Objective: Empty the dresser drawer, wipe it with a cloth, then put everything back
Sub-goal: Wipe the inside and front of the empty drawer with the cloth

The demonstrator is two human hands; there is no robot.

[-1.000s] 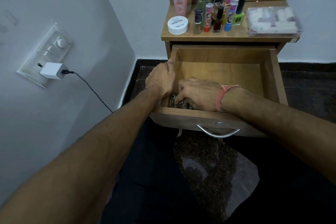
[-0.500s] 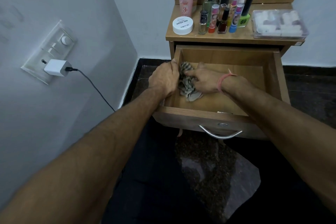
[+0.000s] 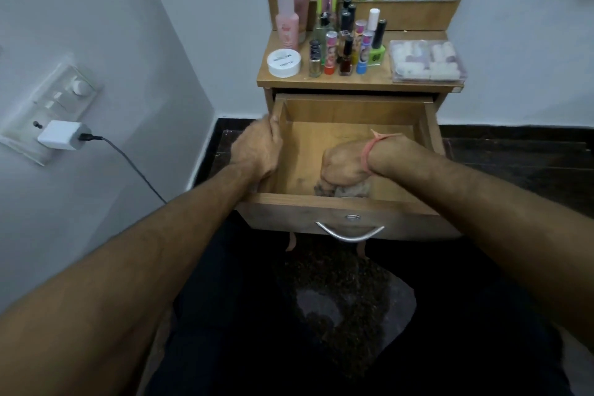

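Cloth (image 3: 350, 192) bunched at drawer (image 3: 353, 116) floor, 6 o'clock edge. My right hand (image 3: 344, 167) is gripping it, fingers curled, pressing down to scrub. My left hand (image 3: 257, 151) is clasping the 9 o'clock wall, steadying the drawer. Cosmetics bottles (image 3: 347, 45) are standing at 12 o'clock, on dresser top (image 3: 360, 82).

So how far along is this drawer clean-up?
Emptying looks done: the drawer holds only the cloth, and bottles stand on the dresser top. Wiping is under way: the right hand presses the cloth down while the left hand grips the drawer's side. Refilling remains.
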